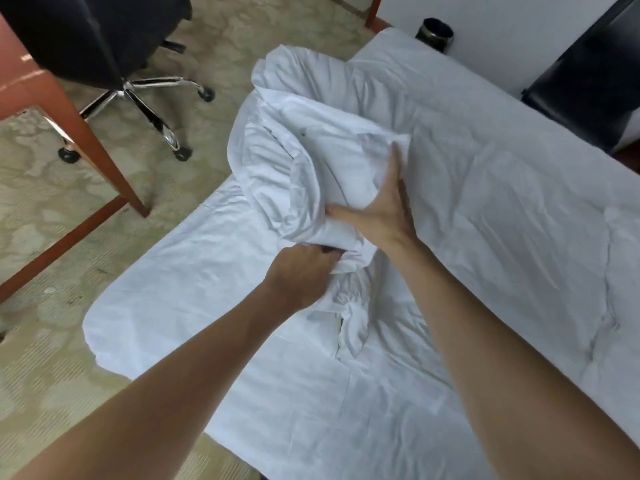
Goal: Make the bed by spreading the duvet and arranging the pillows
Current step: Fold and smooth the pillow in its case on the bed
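A white duvet (304, 140) lies bunched in a thick heap on the left half of the bed (194, 306), while its right part (502, 209) lies flat across the mattress. My left hand (301, 271) grips the lower edge of the heap, fingers curled into the cloth. Higher on the heap, my right hand (384, 209) has its fingers spread over a fold and its thumb tucked under the cloth. No pillow is in view.
A black office chair (114, 60) with a chrome wheeled base stands on the carpet at the upper left. A reddish wooden desk leg (100, 147) runs beside it. A dark bin (434, 34) and black furniture (588, 74) sit past the bed's far side.
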`<action>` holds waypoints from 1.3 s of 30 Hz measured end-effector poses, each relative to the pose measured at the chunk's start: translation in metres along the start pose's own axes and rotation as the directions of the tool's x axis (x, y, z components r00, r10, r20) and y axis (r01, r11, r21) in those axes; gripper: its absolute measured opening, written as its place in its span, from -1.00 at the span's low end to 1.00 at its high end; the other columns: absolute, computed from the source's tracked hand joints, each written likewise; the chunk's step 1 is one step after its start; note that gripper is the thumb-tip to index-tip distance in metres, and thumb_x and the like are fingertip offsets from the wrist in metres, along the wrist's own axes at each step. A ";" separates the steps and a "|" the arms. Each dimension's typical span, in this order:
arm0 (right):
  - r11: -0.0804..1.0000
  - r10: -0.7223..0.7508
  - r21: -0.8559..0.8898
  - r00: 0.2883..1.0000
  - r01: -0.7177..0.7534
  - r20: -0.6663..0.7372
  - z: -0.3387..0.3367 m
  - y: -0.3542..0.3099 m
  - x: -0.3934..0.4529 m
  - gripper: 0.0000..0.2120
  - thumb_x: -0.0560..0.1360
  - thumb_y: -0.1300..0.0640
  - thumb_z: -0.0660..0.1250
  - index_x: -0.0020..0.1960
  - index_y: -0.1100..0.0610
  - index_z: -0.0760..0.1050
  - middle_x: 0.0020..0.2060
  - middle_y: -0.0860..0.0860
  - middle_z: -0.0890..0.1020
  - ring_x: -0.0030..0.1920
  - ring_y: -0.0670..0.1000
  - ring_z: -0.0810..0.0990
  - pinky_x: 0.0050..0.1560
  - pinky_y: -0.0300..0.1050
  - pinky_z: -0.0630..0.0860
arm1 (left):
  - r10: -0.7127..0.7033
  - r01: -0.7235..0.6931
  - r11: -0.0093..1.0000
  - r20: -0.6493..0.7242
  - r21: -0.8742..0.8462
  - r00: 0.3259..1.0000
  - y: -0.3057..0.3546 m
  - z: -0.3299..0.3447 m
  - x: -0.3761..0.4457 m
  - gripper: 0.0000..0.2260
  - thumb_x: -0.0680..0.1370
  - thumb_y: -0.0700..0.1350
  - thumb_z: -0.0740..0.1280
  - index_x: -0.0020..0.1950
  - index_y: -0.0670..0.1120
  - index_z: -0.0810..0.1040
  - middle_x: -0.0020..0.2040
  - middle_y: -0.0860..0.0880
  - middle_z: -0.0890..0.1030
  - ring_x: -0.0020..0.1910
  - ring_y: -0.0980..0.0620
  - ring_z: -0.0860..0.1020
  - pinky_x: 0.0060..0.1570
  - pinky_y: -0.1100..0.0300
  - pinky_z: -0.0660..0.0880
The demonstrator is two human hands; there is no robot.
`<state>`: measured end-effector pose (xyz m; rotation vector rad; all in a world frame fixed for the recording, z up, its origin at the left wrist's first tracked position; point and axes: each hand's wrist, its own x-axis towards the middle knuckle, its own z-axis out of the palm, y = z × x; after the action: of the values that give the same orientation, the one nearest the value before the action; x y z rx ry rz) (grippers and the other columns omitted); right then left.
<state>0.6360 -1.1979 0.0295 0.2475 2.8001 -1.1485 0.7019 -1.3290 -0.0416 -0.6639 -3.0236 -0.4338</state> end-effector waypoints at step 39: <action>0.975 0.091 0.217 0.978 -0.049 -0.188 -0.081 0.115 -0.047 -0.64 0.54 0.08 0.12 0.29 0.10 0.45 0.21 0.09 0.59 0.21 0.21 0.48 0.26 0.01 0.37 | -0.567 0.482 0.619 0.071 -0.620 0.821 0.079 0.006 0.008 -0.29 0.41 0.31 0.05 0.53 0.09 0.22 0.49 0.08 0.28 0.47 0.09 0.23 0.44 0.11 0.07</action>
<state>0.7007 -1.0649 0.0151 0.5008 2.8031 -1.4817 0.7275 -1.2558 -0.0256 0.3177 -2.8500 -1.4629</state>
